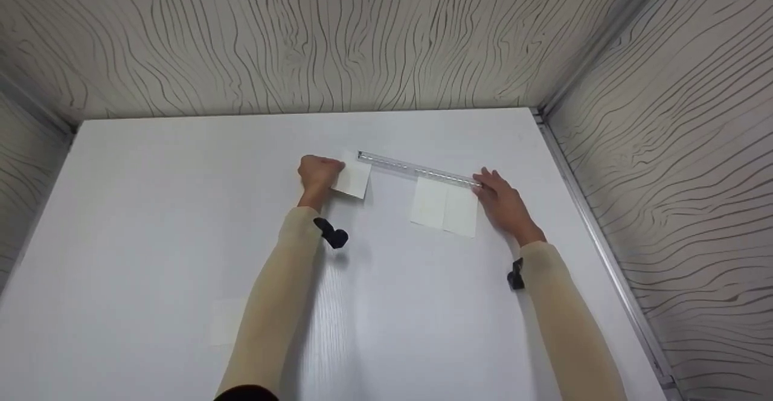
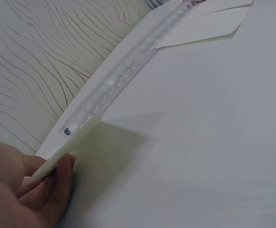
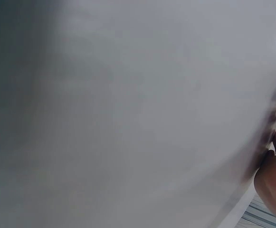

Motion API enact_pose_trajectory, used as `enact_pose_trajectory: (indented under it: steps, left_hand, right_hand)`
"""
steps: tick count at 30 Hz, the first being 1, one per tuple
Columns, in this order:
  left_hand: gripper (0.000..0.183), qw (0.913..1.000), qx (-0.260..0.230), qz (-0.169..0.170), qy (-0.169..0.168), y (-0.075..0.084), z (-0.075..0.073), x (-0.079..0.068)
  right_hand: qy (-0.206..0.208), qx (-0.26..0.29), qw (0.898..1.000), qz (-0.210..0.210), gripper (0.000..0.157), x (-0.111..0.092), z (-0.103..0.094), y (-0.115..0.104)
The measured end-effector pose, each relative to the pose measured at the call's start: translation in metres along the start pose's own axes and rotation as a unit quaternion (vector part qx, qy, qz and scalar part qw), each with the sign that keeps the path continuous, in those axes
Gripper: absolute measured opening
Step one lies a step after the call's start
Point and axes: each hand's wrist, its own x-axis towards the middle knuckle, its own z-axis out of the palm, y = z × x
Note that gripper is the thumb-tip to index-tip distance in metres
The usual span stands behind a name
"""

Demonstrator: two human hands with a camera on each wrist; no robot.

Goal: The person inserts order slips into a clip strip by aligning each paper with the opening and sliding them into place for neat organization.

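Observation:
My left hand (image 1: 318,174) pinches a small pale cream paper square (image 1: 353,179) between thumb and fingers. Seen from the left wrist, that paper (image 2: 76,142) is tilted up off the white surface and casts a shadow. A clear plastic ruler (image 1: 416,169) with a hole in one end slants from just beside this paper down to my right hand (image 1: 501,202). My right hand grips the ruler's right end between thumb and fingers. Below the ruler, by the right fingertips, two more cream papers lie side by side, a left one (image 1: 429,205) and a right one (image 1: 462,211).
The white tabletop (image 1: 181,208) meets a wood-grain patterned wall (image 1: 302,44) at the back. A metal rail (image 1: 595,232) runs along the right edge, with another patterned wall beyond it. One faint pale paper (image 1: 226,322) lies at lower left, partly behind the left sleeve.

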Motion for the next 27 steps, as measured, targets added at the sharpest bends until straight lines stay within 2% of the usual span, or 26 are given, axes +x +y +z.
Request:
enact_pose_trajectory:
  steps: [7,19,27]
  left_hand:
    - [0.025,1.0,-0.002,0.009,-0.002,-0.0005,0.0028,-0.002]
    - [0.026,1.0,-0.005,-0.002,-0.006,0.0003,0.0084,-0.0043]
    - [0.025,1.0,-0.002,-0.002,-0.002,0.0012,0.0101,-0.007]
  right_hand:
    - [-0.005,-0.005,1.0,0.005,0.06,0.001,-0.0003,-0.0007]
    - [-0.006,-0.006,1.0,0.018,0.058,0.0018,0.0,-0.0028]
    - [-0.002,-0.001,1.0,0.013,0.059,0.0002,-0.0004,-0.0044]
